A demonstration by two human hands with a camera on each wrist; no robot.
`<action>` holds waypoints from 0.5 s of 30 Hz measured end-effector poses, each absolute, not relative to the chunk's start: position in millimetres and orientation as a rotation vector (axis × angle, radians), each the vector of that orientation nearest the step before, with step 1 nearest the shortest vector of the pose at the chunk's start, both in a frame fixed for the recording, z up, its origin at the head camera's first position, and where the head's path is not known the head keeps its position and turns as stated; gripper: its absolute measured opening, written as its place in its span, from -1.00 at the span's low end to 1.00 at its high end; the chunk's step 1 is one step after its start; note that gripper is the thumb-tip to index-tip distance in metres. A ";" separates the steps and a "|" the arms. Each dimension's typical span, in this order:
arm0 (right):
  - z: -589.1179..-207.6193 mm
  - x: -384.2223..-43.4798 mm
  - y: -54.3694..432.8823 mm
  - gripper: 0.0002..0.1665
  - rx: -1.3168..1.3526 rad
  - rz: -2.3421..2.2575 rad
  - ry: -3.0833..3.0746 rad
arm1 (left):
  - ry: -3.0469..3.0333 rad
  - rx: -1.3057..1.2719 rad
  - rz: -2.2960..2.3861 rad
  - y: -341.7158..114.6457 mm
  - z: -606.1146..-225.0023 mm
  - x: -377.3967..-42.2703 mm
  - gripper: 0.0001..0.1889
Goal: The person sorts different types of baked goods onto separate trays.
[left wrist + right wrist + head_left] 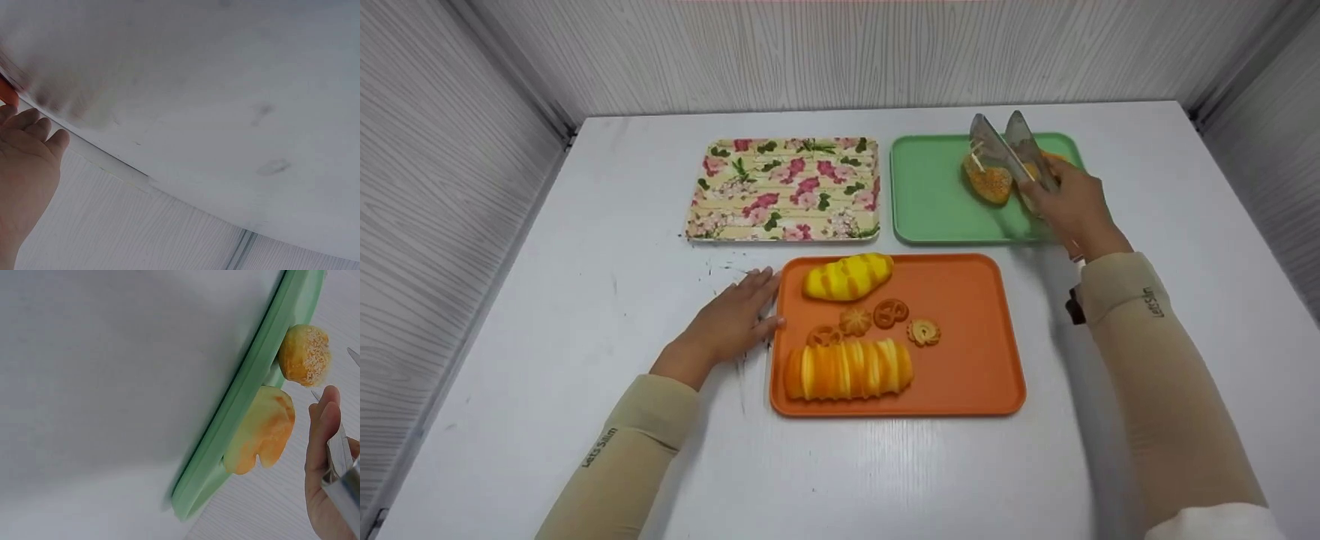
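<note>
My right hand grips metal tongs over the green tray, their two arms spread apart. Below the tips sits a seed-topped bun. A pale bread roll with browned patches lies beside the bun in the right wrist view, partly hidden by my hand in the head view. My left hand has its fingers extended, fingertips right at the left rim of the orange tray. That tray carries a yellow striped bread, a long ridged loaf and several small cookies.
A flower-patterned tray stands at the back left, close beside the green one. All three trays are on a white table. Wood-grain panels rise behind the table and along both sides.
</note>
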State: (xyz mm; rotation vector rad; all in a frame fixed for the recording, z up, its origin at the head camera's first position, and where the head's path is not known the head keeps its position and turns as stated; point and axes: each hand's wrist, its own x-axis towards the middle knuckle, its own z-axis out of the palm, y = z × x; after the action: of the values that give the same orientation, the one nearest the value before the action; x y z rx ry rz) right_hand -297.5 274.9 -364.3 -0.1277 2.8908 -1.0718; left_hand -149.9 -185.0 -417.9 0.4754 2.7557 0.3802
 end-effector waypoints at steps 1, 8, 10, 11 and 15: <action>-363.3 -296.6 275.1 -0.07 -0.131 -1.086 2.889 | 2.754 0.473 0.379 -185.0 -417.6 -149.8 -0.23; -356.5 -289.2 273.3 -0.06 -0.227 -1.115 2.889 | 2.774 0.506 0.389 -186.2 -417.6 -149.2 -0.23; -355.3 -287.2 271.3 -0.04 -0.255 -1.119 2.874 | 2.778 0.511 0.394 -186.3 -417.7 -149.0 -0.23; -354.9 -286.4 270.0 -0.04 -0.266 -1.123 2.861 | 2.779 0.515 0.398 -186.4 -418.1 -149.0 -0.23; -356.1 -283.7 263.8 -0.05 -0.337 -1.111 2.840 | 2.770 0.495 0.395 -185.5 -417.9 -148.9 -0.22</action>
State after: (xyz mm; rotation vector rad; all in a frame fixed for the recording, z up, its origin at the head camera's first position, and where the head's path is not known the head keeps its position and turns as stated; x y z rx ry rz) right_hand -283.7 263.8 -356.1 -0.3366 2.8401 -1.1114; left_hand -148.9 -185.5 -417.9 0.4949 2.7698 0.3952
